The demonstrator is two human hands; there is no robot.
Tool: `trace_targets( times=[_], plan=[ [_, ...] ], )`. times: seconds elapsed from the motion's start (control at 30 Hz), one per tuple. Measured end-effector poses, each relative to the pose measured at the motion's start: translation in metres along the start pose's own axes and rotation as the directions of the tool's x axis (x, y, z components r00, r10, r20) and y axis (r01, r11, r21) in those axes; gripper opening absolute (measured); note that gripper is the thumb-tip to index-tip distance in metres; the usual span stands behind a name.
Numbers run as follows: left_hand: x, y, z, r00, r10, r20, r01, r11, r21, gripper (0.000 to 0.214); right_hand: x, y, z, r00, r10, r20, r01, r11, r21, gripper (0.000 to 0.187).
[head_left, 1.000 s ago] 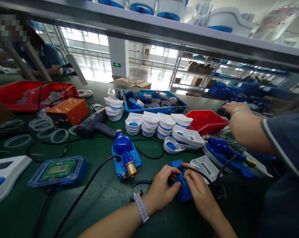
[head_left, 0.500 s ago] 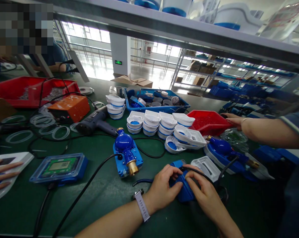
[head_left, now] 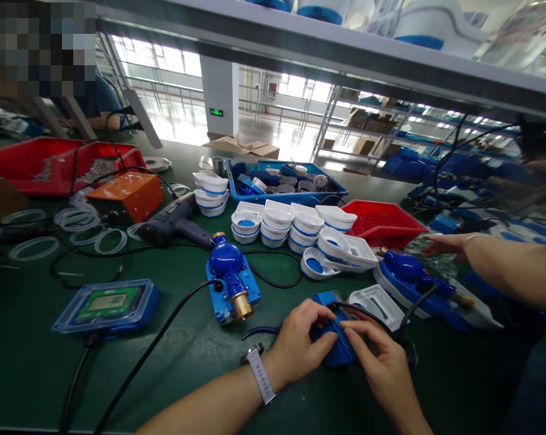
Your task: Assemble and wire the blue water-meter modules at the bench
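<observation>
Clasping blue housing in both hands, long axis pointing away.

Two red trays, one blue tray (parts inside), one heat gun.

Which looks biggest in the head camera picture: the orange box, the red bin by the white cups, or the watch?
1. Orange box and red bin: they look about the same, so no ranking.
2. Watch: clearly smallest, though it is nearest the camera.
</observation>
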State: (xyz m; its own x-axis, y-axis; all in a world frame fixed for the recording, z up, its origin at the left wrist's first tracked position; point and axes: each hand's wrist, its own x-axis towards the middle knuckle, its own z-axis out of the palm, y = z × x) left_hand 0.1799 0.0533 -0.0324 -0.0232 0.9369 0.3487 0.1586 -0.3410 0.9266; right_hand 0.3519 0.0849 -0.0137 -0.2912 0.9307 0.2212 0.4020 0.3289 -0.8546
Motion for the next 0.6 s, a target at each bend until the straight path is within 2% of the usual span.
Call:
trace_targets(
  times=[0.13,0.3,0.5,0.6],
  plan=[
    [0.002,0.001,0.000,0.998,0.069,-0.004,-0.069,0.998,-0.010,0.006,-0.009,0.001,-0.004,0.998,-0.065,0.018,0.065,0.998,-0.013,0.017],
    [0.001,0.001,-0.002,0.992,0.126,-0.012,-0.126,0.991,0.055,0.004,-0.007,-0.007,-0.005,0.981,-0.186,0.059,0.191,0.976,-0.100,0.015],
    [0.002,0.003,-0.008,0.966,0.258,0.018,-0.256,0.942,0.215,0.002,-0.003,-0.018,-0.008,0.933,-0.337,0.126,0.357,0.913,-0.196,0.017],
    [0.003,0.004,-0.010,0.967,0.254,0.037,-0.255,0.935,0.245,0.004,-0.002,-0.024,-0.012,0.891,-0.422,0.168,0.453,0.848,-0.274,0.016]
  ],
)
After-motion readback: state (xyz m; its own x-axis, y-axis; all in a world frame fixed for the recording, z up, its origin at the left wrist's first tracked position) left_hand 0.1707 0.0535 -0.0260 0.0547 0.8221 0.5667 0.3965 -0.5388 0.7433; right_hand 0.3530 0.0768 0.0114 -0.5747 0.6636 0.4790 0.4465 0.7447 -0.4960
